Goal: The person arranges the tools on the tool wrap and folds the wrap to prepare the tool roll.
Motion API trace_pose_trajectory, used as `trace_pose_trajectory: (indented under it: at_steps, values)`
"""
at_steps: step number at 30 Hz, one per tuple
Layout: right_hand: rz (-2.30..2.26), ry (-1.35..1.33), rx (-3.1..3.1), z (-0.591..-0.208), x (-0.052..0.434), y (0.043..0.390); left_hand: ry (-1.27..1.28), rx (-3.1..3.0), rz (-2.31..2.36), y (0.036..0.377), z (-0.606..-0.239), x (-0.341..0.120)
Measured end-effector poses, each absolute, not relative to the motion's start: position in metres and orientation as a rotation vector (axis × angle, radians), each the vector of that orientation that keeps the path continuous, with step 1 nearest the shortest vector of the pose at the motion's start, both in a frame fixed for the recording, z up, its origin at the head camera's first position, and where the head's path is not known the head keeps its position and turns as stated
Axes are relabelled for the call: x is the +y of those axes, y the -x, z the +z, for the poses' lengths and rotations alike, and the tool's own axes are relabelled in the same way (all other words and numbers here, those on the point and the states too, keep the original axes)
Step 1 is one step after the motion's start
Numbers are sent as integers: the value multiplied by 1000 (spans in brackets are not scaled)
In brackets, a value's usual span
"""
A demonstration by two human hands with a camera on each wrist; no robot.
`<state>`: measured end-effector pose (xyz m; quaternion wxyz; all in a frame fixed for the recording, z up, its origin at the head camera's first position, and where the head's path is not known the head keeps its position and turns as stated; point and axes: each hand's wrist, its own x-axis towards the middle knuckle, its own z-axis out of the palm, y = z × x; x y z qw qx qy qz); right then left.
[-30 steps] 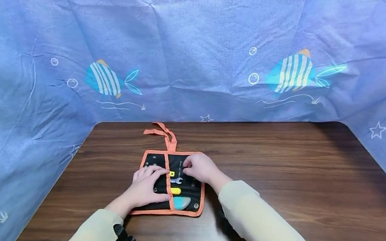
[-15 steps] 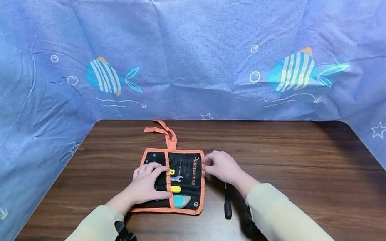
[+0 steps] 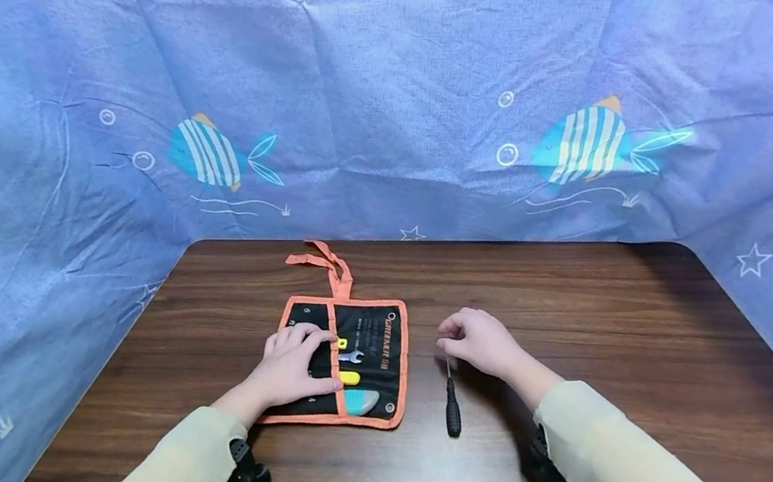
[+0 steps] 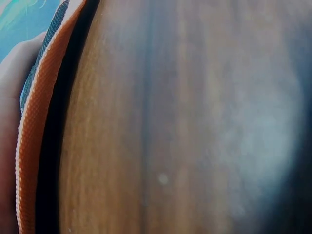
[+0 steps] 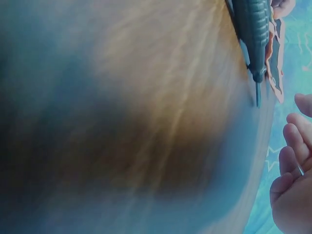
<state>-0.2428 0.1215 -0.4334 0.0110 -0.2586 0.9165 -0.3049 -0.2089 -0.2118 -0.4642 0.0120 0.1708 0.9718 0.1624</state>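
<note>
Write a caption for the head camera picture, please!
Left hand rests on tool pouch; screwdriver beside right hand.

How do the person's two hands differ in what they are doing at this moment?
The left hand lies flat with spread fingers on the black tool roll with orange trim; the right hand is off the roll, over the dark wooden table. The left hand presses fabric, while the right hand's curled fingers sit at the tip of the black-handled screwdriver lying on the wood. Both wear pale sleeves.
</note>
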Motion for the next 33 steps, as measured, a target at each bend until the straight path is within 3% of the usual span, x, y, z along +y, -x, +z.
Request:
trace_pose_trajectory:
  at_steps: [16, 33]
  values:
    - [-982, 734, 2867, -442, 147, 230, -489, 3034, 376, 219, -462, -210]
    - [-934, 857, 2847, -451, 151, 205, -483, 2966, 387, 230, -462, -210]
